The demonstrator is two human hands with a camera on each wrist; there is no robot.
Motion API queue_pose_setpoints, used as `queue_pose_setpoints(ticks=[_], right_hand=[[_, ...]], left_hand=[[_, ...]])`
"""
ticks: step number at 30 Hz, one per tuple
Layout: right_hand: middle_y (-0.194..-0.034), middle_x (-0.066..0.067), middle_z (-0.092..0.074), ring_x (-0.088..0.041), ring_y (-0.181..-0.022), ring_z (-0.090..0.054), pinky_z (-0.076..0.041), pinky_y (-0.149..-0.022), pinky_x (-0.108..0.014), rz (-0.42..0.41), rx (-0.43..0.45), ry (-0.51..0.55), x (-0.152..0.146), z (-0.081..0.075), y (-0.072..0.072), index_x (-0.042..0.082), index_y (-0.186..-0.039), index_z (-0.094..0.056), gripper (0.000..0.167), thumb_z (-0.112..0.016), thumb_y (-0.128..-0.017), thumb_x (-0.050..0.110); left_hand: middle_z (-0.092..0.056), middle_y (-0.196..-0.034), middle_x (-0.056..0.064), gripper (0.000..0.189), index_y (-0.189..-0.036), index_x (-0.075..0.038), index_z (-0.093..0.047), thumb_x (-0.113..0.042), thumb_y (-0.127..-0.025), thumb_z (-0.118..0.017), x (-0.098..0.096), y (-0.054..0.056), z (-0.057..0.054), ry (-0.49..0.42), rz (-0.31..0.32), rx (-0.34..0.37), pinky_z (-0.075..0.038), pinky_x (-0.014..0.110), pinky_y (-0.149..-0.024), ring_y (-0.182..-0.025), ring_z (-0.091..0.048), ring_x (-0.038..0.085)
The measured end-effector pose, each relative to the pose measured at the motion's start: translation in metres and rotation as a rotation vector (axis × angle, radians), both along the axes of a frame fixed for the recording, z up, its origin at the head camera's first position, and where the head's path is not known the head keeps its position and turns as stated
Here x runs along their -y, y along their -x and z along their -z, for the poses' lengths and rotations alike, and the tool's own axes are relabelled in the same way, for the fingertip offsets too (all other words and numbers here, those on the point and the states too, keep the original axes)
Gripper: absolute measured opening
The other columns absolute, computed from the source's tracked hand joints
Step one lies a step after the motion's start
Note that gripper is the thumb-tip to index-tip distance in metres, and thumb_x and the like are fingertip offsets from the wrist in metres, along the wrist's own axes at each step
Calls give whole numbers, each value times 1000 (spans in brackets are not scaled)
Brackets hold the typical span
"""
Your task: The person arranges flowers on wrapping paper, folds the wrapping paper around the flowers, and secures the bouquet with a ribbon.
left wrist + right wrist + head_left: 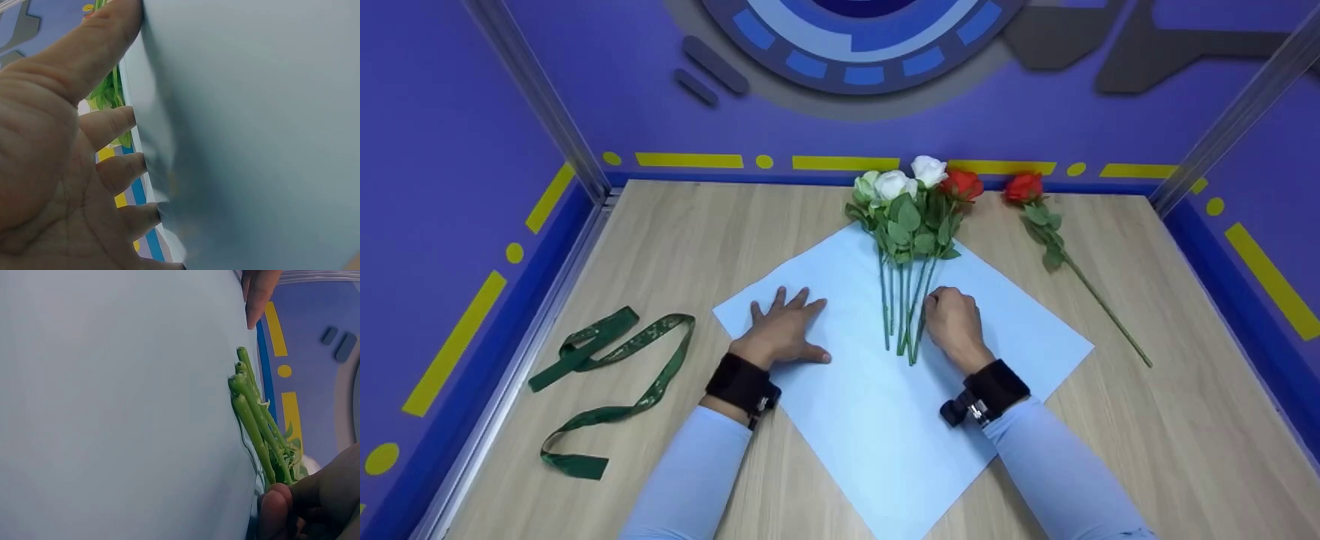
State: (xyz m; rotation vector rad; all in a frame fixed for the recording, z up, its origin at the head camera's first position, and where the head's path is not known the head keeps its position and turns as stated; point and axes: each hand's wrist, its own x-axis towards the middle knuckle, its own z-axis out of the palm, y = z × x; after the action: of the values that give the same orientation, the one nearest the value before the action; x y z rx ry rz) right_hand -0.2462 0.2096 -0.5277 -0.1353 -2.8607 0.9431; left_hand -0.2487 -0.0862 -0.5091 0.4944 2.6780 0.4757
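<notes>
Pale-blue sleeves (690, 472) entered at lower frame; viewing remotely, I saw the left hand (784, 334) centre-left, fingers spread apart on the pale sheet (870, 427). Right of centre, the right hand (956, 322) pinched stems (251, 430) of the upper-central flower bunch (911, 216).

left hand (781, 331) on paper (870, 435), right hand (955, 327) at stems (901, 311)

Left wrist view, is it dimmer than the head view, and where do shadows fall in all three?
Left wrist: dimmer, bare left hand shaded, soft dark band beside it on the pale blue square sheet; right wrist: bare right hand dark in the lower corner, green flower stems brighter; head: brighter, shadows near both hands.
</notes>
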Motion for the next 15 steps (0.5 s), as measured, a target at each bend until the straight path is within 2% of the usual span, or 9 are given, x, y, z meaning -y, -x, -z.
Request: queue_pose_setpoints(ticks=[4, 12, 15], right_hand=[[-61, -5, -60, -24, -59, -58, -45, -56, -35, 6, -4, 9, -2, -1, -1, 7, -69, -67, 37, -58, -104, 14], [-57, 3, -49, -18, -55, -49, -40, -54, -32, -22, 9, 35, -3, -1, 1, 12, -62, -60, 36, -66, -98, 12], [-58, 3, -50, -17, -54, -49, -40, -53, -31, -37, 2, 30, -1, -2, 1, 12, -64, -61, 34, -65, -98, 10]], left_hand=[[-19, -176, 14, 100, -166, -22, -36, -54, -85, -85, 1, -1, -2, -4, -5, 11, -4, 83, -118, -161, -3, 50], [-19, -176, 14, 100, -166, -22, -36, -54, -85, -85, 0, -1, -1, -8, -8, 11, -3, 83, -118, -161, -3, 49], [-18, -176, 13, 100, -166, -23, -35, -54, -85, -85, 0, -1, -1, -11, -9, 14, -3, 82, -118, -162, -2, 49]])
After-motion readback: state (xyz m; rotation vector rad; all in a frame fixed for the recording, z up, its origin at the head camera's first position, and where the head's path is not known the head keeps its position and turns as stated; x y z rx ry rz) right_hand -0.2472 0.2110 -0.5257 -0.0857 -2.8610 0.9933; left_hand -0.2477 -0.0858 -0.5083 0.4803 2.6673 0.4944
